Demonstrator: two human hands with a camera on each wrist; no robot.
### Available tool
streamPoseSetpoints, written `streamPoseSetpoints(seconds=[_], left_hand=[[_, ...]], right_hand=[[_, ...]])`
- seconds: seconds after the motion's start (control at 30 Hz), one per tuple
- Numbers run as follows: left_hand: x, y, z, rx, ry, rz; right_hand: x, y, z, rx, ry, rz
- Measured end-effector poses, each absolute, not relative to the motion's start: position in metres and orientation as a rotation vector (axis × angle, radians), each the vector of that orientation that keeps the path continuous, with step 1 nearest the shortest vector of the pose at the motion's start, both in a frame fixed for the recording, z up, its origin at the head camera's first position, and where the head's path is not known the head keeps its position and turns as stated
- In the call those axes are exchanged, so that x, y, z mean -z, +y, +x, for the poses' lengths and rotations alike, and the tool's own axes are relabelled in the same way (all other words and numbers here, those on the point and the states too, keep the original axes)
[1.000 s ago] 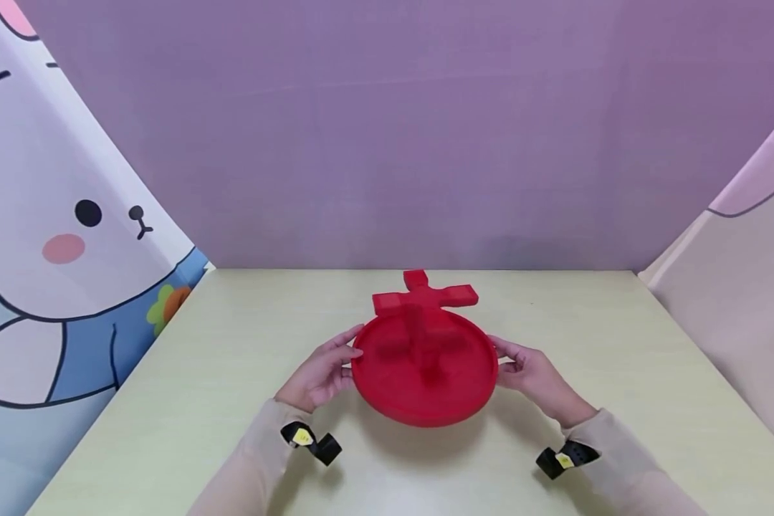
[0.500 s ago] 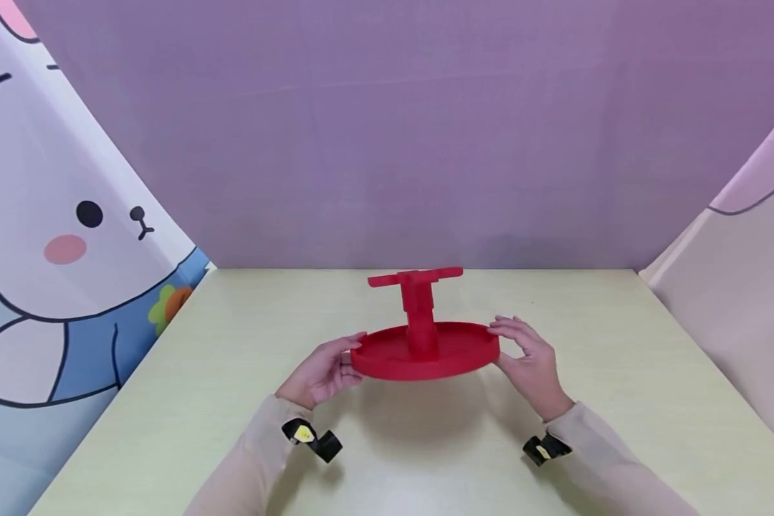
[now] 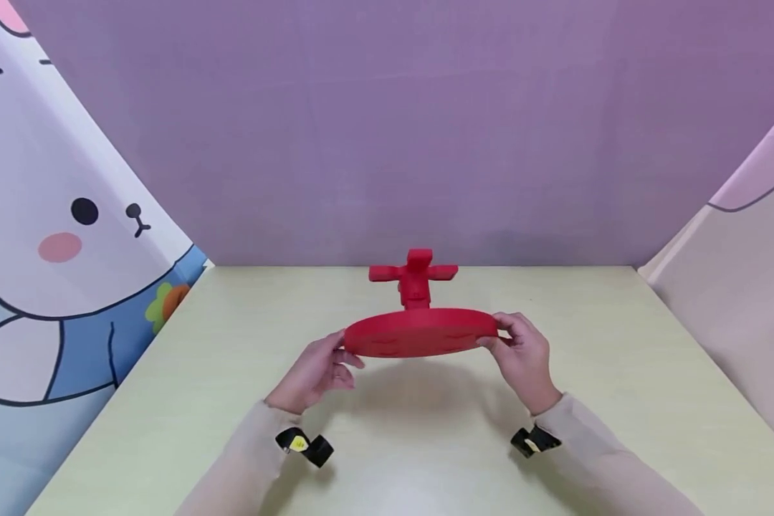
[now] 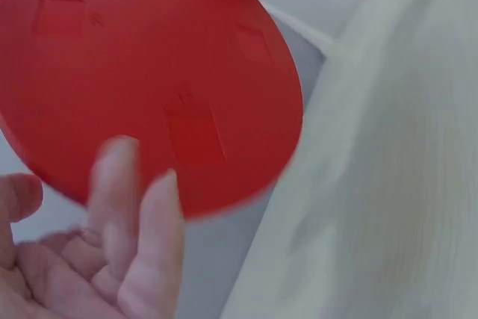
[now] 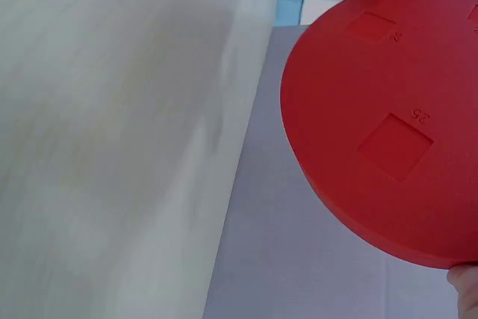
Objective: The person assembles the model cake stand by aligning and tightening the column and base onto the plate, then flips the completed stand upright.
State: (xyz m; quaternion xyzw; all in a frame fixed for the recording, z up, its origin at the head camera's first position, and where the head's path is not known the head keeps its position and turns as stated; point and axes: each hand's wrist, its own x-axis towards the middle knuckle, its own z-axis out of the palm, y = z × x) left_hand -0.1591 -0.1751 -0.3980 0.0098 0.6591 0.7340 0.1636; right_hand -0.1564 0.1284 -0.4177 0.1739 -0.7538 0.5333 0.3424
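Observation:
A red round tray (image 3: 419, 337) with a raised rim is held above the table, tipped so that its underside faces me. From its middle rises a post topped by a red cross-shaped piece (image 3: 418, 271), on the far side. My left hand (image 3: 316, 369) holds the left rim, its lower fingers spread loosely under the edge. The right hand (image 3: 522, 358) pinches the right rim, thumb below and fingers over the edge. Shallow square recesses show on the tray's underside (image 5: 358, 95) in the right wrist view, with "25" marked by one. The post is hidden in both wrist views.
A pale table (image 3: 606, 337) lies beneath, with the tray's shadow on it. Behind stands a purple backdrop (image 3: 387, 143), and a cartoon rabbit cloth (image 3: 45, 165) hangs at the left. Small black cameras sit on both wrists.
The tray has tilted from showing its inside to showing its underside, its near edge rising. My right hand has turned and moved slightly left, its thumb now under the tray.

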Motion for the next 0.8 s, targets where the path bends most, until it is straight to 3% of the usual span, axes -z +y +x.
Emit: streamPoseSetpoints(seconds=[0.17,0.43,0.8], left_hand=[[0.407,-0.179,-0.158,-2.052,2.297,0.123],[0.419,-0.184,-0.155,-2.066,2.222,0.912],[0.424,-0.172,-0.155,-2.021,2.551,1.234]], right_hand=[[0.412,0.129,-0.153,-1.672,-2.017,0.278],[0.407,0.125,-0.15,-2.269,-1.799,0.174],[0.404,0.115,-0.146,-2.515,-1.677,0.086]])
